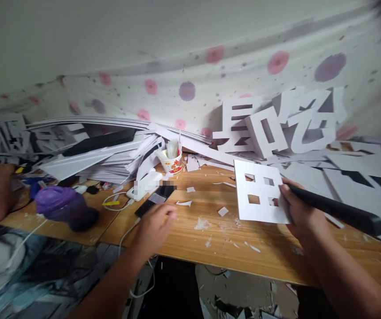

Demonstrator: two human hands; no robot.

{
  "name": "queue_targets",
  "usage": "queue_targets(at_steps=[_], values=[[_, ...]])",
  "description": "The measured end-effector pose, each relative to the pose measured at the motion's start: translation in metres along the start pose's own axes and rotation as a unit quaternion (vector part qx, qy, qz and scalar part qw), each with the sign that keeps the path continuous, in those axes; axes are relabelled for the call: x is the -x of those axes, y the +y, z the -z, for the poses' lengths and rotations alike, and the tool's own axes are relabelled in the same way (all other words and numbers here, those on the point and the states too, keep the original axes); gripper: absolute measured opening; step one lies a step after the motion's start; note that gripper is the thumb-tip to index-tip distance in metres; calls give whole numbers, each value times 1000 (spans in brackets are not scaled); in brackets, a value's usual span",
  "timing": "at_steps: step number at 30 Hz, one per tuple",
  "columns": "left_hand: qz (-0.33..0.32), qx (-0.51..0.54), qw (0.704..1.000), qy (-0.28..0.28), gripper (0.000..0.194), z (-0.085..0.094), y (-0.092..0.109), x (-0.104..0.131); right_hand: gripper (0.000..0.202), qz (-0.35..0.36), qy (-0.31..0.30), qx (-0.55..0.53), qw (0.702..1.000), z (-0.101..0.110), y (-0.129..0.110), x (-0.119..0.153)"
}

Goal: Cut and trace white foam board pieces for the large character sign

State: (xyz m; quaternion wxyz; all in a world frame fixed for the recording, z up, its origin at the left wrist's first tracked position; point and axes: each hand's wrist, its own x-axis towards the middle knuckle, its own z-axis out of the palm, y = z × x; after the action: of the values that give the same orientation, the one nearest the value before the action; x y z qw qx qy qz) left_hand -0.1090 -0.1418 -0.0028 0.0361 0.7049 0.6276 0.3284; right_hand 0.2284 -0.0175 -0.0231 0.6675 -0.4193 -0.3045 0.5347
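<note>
Wooden table [207,243]: your right hand [301,212] pinches white panel [259,188] and black bar [336,207]; your left hand [155,226] curls loosely near the front edge.

My R hand [298,208] holds a white cut-out panel [260,192] w/ 4 sq. holes + a black-handled tool [336,208]; my L hand [155,226] is empty, near the phone [155,198].
</note>
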Motion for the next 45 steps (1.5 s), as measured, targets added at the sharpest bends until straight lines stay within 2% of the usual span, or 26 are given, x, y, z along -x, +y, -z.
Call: queue_targets(at_steps=[1,3,4,7,9,14,20,27,32,35,40,45], values=[[18,-64,997,27,23,15,-23,6,48,-3,-1,0,1000,0,1,0],[42,-175,983,22,36,37,-61,12,50,-3,-2,2,1000,-1,2,2],[59,-208,976,1,42,43,-74,14,51,-1,-1,3,1000,-2,3,3],[103,-268,955,-67,48,48,-89,14,52,6,4,2,1000,-5,4,6],[124,-284,947,-86,44,46,-87,13,51,10,9,3,1000,-5,4,7],[124,-283,950,-40,50,50,-87,22,50,8,26,3,1000,-4,4,6],[117,-273,954,-28,43,50,-90,40,36,3,0,13,1000,-5,2,6],[98,-285,953,-25,42,42,-89,38,37,17,18,8,1000,-7,0,6],[95,-274,957,-2,41,41,-92,34,42,10,20,11,1000,-6,2,5],[72,-265,961,-18,44,39,-83,20,45,10,23,11,1000,-4,4,4],[40,-279,954,-101,52,26,-61,-28,49,3,15,5,1000,-5,5,6],[26,-296,944,-146,56,8,-62,-65,54,-1,10,4,1000,-5,3,6]])
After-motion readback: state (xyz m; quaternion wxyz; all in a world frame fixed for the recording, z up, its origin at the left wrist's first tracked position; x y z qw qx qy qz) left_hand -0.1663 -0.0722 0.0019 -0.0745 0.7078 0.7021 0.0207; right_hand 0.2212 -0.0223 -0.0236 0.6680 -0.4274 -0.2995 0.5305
